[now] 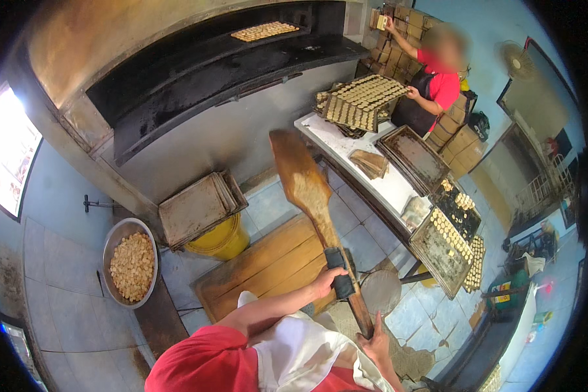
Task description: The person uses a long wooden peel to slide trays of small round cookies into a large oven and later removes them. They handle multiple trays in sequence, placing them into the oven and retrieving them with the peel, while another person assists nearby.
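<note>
My left hand (332, 282) grips a long wooden baker's peel (318, 210) at a dark wrapped band on its shaft. Lower down, my right hand (375, 343) holds the end of the same shaft, with one finger extended along it. The broad, scorched blade points up and away from me, toward the oven front. Beyond it, the wide black oven mouth (210, 81) holds a tray of small baked pieces (264, 32). At the upper right, a co-worker in a red shirt and dark apron touches a tray of dough pieces (370, 93) and raises a small pale block (382, 22).
A white table (340, 142) on my right bears stacked metal trays (416, 157). Used trays (196, 206) rest on a yellow bucket (223, 240). A metal bowl of baked pieces (131, 264) stands at the left; a wooden platform (269, 264) lies before me. Cardboard boxes (455, 142) are stacked behind the co-worker.
</note>
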### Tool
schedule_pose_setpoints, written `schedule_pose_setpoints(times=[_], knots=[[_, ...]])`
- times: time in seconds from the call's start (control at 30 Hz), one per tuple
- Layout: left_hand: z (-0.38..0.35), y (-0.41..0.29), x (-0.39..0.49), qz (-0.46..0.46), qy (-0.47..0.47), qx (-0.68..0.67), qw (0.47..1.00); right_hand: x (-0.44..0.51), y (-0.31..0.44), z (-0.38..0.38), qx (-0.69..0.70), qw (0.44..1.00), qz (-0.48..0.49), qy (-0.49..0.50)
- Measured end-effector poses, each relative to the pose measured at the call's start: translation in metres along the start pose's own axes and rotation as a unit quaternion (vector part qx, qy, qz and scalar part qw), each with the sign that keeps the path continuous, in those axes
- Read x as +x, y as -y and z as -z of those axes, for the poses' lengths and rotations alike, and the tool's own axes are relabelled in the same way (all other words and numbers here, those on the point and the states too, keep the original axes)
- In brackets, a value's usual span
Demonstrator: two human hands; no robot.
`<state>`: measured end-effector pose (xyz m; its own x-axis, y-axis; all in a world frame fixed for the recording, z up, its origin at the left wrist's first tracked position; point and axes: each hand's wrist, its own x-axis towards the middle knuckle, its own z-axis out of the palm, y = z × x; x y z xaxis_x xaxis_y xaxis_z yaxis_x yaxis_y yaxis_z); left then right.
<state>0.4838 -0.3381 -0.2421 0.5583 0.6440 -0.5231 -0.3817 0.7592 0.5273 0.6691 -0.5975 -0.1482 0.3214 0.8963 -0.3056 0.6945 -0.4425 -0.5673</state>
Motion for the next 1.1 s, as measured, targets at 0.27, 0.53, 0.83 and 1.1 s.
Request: schedule_pose_setpoints(times=[0.27,0.53,0.83,1.1], knots=[[-0.021,-0.152,0.035,-0.13,0.045,0.207,0.969,0.124,0.024,-0.056,0.096,0.969,0.142,-0.181],[0.033,-0.26,-0.047,-0.168,-0.051,-0.22,0.96,0.292,0.128,0.025,-0.004,0.959,0.134,-0.251],[0.081,-0.32,-0.033,-0.244,0.045,-0.245,0.937,0.442,0.193,0.205,-0.138,0.938,0.136,-0.288],[0.102,-0.367,0.039,-0.214,-0.044,-0.127,0.968,0.495,0.176,0.251,-0.118,0.958,0.125,-0.231]])
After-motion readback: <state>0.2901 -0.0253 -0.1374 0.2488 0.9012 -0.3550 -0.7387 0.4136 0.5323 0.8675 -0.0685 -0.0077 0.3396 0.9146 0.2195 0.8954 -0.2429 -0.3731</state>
